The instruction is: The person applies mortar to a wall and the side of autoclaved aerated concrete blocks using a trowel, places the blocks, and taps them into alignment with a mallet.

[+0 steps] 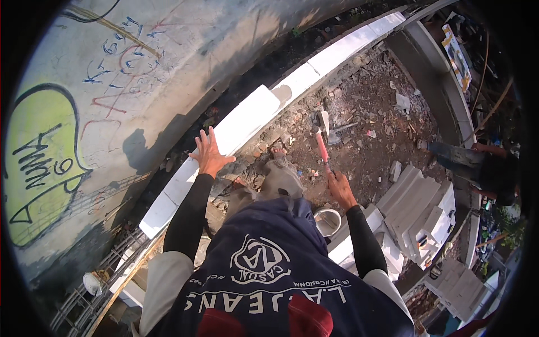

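Observation:
My left hand [209, 155] is spread open over the low wall, at the near end of a white block [247, 118]; whether the palm presses on it I cannot tell. Beyond the block's far end, a grey mortar patch [282, 93] marks the row of white blocks [337, 50]. In my right hand [341, 190] is the red handle of a hammer [322, 147], its head pointing away from me above the dirt. Close to that head, a trowel-like tool [334, 136] with a grey blade lies on the ground.
A graffitied concrete wall [112, 112] rises along the left. Rubble and dirt [370, 112] cover the ground ahead. Stacked grey-white blocks [410, 208] and a pale bucket [327, 221] stand to my right. Steel rebar [92, 286] lies at lower left. Another person [494, 171] is at far right.

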A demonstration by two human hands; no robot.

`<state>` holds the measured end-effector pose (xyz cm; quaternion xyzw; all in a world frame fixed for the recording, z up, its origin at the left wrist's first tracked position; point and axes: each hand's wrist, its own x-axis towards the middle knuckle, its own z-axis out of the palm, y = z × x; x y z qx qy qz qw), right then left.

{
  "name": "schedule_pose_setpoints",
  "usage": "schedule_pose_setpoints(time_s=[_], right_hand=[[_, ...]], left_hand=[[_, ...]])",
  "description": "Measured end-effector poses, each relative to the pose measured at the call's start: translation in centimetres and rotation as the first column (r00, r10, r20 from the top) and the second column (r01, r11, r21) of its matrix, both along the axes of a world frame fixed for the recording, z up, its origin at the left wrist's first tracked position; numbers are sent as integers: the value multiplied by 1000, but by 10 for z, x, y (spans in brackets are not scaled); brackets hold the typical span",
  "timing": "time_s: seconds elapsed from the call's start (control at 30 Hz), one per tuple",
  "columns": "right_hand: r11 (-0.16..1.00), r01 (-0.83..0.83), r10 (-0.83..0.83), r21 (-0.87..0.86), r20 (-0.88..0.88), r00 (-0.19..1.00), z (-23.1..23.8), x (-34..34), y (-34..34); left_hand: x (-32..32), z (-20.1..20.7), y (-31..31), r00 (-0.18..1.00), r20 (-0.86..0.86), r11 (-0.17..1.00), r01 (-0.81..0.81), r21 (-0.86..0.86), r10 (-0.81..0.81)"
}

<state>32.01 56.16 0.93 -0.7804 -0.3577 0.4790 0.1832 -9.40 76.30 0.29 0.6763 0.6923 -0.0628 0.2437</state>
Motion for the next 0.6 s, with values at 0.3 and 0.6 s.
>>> schedule_pose_setpoints(time_s=[0.3, 0.6], right_hand=[[995, 9, 14, 99, -226, 974, -33, 45, 199], [898, -433, 413, -75, -193, 890, -69, 38, 249]], left_hand=[[-17, -49, -3, 991, -107, 971, 99, 220, -77], [-1, -33, -11, 990, -98, 993, -96, 74, 103]])
